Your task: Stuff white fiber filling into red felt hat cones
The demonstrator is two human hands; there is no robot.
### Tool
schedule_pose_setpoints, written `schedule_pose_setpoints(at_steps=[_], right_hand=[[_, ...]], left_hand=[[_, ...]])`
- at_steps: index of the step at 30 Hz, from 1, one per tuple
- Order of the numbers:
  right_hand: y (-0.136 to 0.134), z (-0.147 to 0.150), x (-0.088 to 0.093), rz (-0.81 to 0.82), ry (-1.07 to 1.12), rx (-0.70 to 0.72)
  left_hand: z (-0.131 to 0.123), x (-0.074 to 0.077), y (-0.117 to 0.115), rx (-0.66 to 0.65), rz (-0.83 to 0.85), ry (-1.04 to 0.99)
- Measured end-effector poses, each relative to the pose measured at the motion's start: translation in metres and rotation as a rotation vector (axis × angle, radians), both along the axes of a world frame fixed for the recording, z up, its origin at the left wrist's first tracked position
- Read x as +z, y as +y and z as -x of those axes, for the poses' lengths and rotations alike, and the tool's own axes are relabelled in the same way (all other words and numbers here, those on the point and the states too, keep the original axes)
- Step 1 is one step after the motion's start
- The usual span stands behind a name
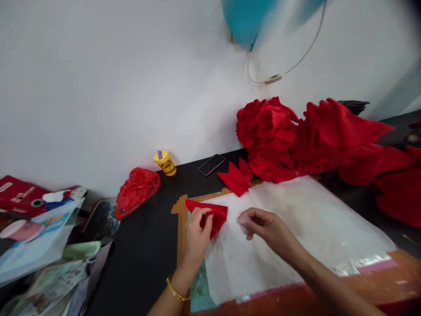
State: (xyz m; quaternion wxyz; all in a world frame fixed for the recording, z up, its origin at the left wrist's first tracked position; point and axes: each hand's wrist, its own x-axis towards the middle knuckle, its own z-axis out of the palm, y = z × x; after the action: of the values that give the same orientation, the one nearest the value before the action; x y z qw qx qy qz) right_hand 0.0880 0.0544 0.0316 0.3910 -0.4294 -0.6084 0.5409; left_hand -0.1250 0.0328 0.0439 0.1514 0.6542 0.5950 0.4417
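Observation:
My left hand (pixel 199 230), with a gold bangle at the wrist, pinches a folded piece of red fabric (pixel 219 219) over the left end of a white sheet (pixel 283 237). A short way to the right, my right hand (pixel 261 223) hovers above the same sheet, thumb and fingertips pressed together. Whatever that pinch may hold is too small or blurred to make out. Behind both hands a small pointed piece of red fabric (pixel 236 177) lies by the sheet's back edge. A large heap of gathered red fabric (pixel 272 131) stands beyond it, against the wall.
A dark phone (pixel 211 165), a yellow-lidded jar (pixel 165 163) and a red plastic bag (pixel 138 191) rest along the back of the black table (pixel 138 254). Boxes, papers and a pink-lidded tub (pixel 22 230) crowd the left side. A cord (pixel 309 50) hangs down the wall.

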Motion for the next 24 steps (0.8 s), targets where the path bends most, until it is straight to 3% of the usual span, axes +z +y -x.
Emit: schedule_pose_setpoints(at_steps=[3, 7, 11, 14, 16, 18, 21, 24], right_hand=[[-0.018, 0.035, 0.001, -0.041, 0.155, -0.081], [-0.026, 0.068, -0.019, -0.125, 0.277, -0.224], [-0.042, 0.069, -0.025, 0.102, 0.521, -0.228], [-0.049, 0.059, -0.014, 0.293, 0.727, -0.237], [-0.05, 0.051, -0.007, 0.29, 0.71, -0.298], [-0.048, 0.044, -0.005, 0.165, 0.566, -0.382], [-0.047, 0.036, -0.017, -0.192, 0.229, -0.387], [-0.047, 0.032, -0.035, -0.506, -0.006, -0.343]], left_hand=[[-0.019, 0.003, -0.013, -0.043, -0.035, -0.01], [-0.044, 0.001, -0.038, -0.167, -0.174, 0.105], [-0.056, 0.002, -0.053, -0.247, -0.23, 0.184], [-0.061, 0.005, -0.057, -0.281, -0.263, 0.211], [-0.063, 0.005, -0.058, -0.256, -0.247, 0.153], [-0.065, 0.005, -0.056, -0.215, -0.176, 0.009], [-0.067, 0.005, -0.054, -0.186, -0.068, -0.174], [-0.069, 0.005, -0.054, -0.242, -0.037, -0.161]])
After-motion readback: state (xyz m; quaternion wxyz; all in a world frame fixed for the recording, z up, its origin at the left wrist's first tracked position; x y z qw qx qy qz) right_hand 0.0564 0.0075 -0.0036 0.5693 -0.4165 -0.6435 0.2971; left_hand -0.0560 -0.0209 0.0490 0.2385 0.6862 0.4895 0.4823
